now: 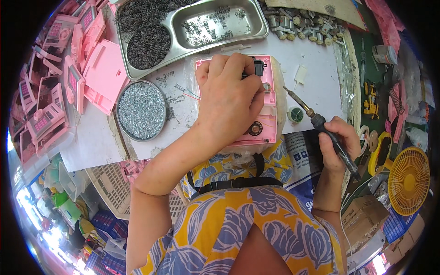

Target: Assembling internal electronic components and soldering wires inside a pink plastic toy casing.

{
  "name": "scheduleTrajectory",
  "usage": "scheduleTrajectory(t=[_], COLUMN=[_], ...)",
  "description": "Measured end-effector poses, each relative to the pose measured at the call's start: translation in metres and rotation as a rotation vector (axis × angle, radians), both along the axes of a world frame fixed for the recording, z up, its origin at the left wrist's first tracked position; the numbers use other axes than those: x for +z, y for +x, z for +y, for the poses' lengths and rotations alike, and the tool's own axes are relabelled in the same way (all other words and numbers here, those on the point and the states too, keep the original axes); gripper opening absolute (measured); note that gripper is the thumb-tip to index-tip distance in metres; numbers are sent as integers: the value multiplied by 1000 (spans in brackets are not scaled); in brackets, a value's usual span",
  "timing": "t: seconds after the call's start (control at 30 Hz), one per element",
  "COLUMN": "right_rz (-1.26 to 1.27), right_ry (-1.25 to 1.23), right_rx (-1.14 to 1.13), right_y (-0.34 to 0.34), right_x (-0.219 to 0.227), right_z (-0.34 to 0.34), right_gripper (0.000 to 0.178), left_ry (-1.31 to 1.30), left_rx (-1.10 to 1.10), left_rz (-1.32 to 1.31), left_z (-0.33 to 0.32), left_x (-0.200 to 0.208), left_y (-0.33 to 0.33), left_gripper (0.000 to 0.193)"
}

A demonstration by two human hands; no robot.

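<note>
In front of me on the bench is a pink plastic housing (pixel 269 111), open side up, resting on a pale padded block. A black box-shaped part (pixel 260 67) sits at its far end, and a dark round part (pixel 255 128) lies in its near end. My left hand (pixel 229 94) is over the housing with its fingers bent and pinched; whatever they hold is hidden beneath them. To the right, my right hand (pixel 338 142) grips a soldering iron (pixel 317 120) by its dark handle. The iron's tip points up and left, just off the housing's right side.
A metal tray (pixel 220 43) of dark springs stands behind, with a round dish of screws (pixel 141 110) at left. Pink housings (pixel 48 117) pile up far left. Small motors (pixel 302 27) lie at back right. A small green pot (pixel 295 114) and yellow fan (pixel 409 181) are right.
</note>
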State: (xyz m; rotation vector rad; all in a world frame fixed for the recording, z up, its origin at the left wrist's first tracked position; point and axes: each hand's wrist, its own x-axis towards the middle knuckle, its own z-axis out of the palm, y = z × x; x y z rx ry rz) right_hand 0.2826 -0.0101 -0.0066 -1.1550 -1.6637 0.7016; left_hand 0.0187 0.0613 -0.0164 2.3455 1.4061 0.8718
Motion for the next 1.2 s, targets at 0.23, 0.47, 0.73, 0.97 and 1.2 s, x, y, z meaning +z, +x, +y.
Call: scheduleTrajectory(t=[0.23,0.47,0.73,0.97,1.2], right_rz=[31,-10,-10,-33,-88], right_ry=[4,-22,-25,-13,72], right_rx=[-14,36,52,74,110], right_y=[2,-6,-10,-15,-14], right_x=[1,-3,-6,-7,-6], right_z=[2,9,14,17,18], right_gripper=[25,23,23,24,23], left_ry=[20,46,42,32,14], left_rx=[2,1,2,10,26], left_rz=[9,52,63,73,88], left_z=[-2,0,1,1,0], left_x=[2,2,3,3,4], left_y=[1,6,7,8,10], left_gripper=[8,8,8,8,8])
